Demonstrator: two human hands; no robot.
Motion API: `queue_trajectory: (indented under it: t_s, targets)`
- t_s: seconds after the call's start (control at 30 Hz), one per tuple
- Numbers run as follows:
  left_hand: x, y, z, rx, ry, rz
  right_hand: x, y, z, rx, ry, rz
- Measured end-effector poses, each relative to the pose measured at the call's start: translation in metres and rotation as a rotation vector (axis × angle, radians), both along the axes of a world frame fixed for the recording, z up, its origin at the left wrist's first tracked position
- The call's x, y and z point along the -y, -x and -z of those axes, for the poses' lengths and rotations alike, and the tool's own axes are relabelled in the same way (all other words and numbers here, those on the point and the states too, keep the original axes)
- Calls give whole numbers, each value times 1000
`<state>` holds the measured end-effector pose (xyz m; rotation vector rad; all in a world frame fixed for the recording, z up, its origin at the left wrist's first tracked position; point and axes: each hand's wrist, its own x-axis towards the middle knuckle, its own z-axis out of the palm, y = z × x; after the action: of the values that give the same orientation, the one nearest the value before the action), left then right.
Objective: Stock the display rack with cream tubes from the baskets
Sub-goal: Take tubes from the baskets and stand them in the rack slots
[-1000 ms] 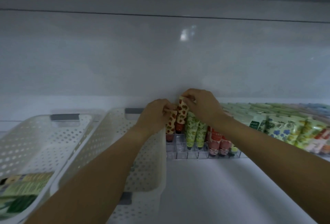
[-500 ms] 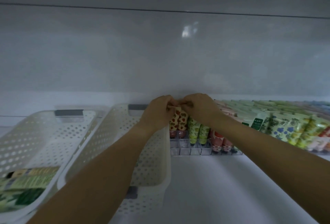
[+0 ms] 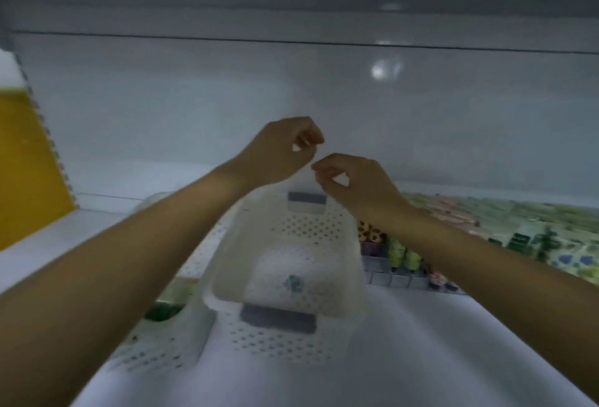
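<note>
Head, left hand (image 3: 281, 151), right hand (image 3: 356, 183), curled, empty

Left hand (image 3: 285, 149), right hand (image 3: 355, 181): aloft, fingers curled.

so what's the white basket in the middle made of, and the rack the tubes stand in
Basket: likely moulded plastic, matte white, going by its regular holes and rounded rim. Rack: seemingly clear plastic or acrylic, with see-through cell walls, though blurred.
</note>
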<state>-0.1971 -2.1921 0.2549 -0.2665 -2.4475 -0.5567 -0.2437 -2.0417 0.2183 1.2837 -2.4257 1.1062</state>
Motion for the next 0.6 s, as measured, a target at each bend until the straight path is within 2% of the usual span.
queue_trajectory:
  t_s: [0.23, 0.33, 0.4, 0.6]
  targets:
    - [97, -110, 33, 297, -168, -154, 87, -59, 14, 49, -154, -274]
    - [121, -136, 57, 510, -165, -190, 121, -77, 21, 30, -368, -387]
    - [131, -140, 68, 646, -82, -216, 141, -82, 25, 3, -547, -420]
    - [139, -140, 83, 983, 41, -215, 175, -78, 31, -1, -953, -381]
